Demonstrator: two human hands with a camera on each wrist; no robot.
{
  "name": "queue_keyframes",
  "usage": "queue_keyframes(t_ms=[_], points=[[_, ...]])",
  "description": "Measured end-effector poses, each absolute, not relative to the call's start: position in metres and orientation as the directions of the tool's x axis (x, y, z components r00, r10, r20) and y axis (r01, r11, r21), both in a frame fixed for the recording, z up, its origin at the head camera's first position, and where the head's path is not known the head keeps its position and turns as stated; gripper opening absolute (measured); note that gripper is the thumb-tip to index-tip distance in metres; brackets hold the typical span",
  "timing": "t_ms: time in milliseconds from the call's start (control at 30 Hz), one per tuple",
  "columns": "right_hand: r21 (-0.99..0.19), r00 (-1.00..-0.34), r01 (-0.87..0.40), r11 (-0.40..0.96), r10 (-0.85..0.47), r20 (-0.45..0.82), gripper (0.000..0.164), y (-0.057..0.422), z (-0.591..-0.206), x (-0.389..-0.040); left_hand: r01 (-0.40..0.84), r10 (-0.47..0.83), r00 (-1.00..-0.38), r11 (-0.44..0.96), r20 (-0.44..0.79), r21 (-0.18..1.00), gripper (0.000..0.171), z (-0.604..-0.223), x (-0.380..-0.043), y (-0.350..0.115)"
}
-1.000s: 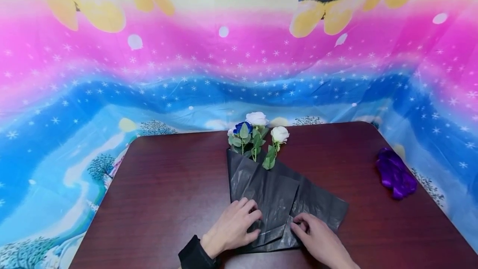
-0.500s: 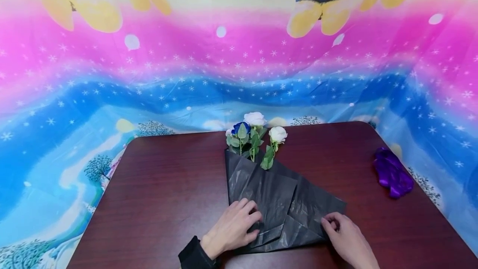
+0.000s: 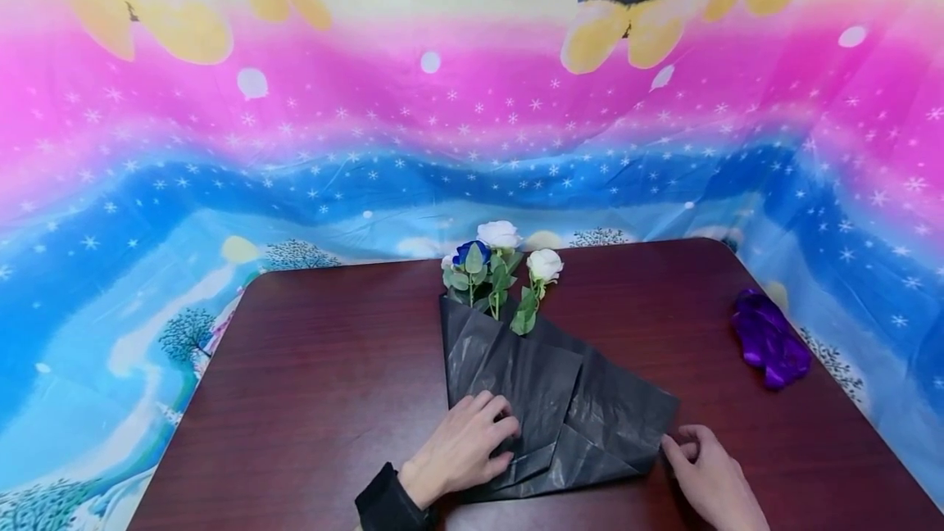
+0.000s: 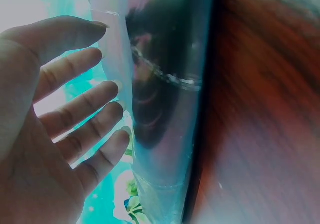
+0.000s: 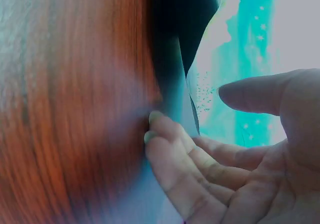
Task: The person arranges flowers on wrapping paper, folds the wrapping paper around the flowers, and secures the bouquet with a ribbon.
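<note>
A sheet of black wrapping paper [image 3: 509, 392] lies on the table, folded over the stems of several artificial roses. White roses [image 3: 498, 233] and a blue rose [image 3: 472, 252] stick out of its far end. With fingertips down on the paper's near left part, my left hand [image 3: 459, 451] rests there; in the left wrist view the fingers [image 4: 82, 104] are spread and loosely bent. At the paper's right corner is my right hand [image 3: 711, 472], its fingertips near the edge. The right wrist view shows the thumb [image 5: 255, 94] well apart from the fingers, with nothing pinched.
A crumpled bundle of purple ribbon [image 3: 770, 341] lies near the right edge of the dark red wooden table [image 3: 317, 367]. Behind the table hangs a printed cloth backdrop [image 3: 413, 129], which also covers both sides.
My right hand has slid rightward along the paper's near part to just beyond its right corner. The left hand stays in place on the paper. The whole head view shifts slightly.
</note>
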State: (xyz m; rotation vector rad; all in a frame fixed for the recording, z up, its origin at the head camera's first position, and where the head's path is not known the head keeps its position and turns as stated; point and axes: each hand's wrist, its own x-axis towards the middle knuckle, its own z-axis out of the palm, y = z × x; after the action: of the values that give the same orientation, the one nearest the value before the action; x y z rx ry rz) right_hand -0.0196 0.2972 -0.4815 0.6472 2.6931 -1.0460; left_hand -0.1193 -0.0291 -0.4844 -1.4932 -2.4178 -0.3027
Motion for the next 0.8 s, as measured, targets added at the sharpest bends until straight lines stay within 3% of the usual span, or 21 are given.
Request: queue_keyframes(t_ms=[200,300,500,633,800], points=[[-0.815,-0.88,0.463,0.349,0.289,-0.377,0.063,0.291,-0.483,-0.022,0.893,0.832,-0.431,0.45,0.349,0.032,0.017,-0.486,-0.121,-0.028],[-0.843,-0.857,0.495,0.209,0.274,-0.436,0.059,0.286,-0.484,-0.021,0.899,0.84,-0.417,0.437,0.347,0.022,0.015,-0.487,-0.121,-0.028],[-0.806,-0.821,0.564,0.183,0.235,-0.521,0.044,0.28,-0.486,-0.022,0.903,0.85,-0.403,0.429,0.34,-0.001,0.019,-0.492,-0.12,-0.029],[-0.856,-0.865,0.494,0.154,0.188,-0.466,0.041,0.276,-0.481,-0.025,0.904,0.856,-0.396,0.427,0.332,-0.024,0.024,-0.492,-0.118,-0.027],[-0.943,-0.936,0.323,0.084,0.176,-0.305,0.037,0.258,-0.465,-0.029,0.905,0.864,-0.392,0.424,0.315,-0.037,0.025,-0.493,-0.116,-0.026]])
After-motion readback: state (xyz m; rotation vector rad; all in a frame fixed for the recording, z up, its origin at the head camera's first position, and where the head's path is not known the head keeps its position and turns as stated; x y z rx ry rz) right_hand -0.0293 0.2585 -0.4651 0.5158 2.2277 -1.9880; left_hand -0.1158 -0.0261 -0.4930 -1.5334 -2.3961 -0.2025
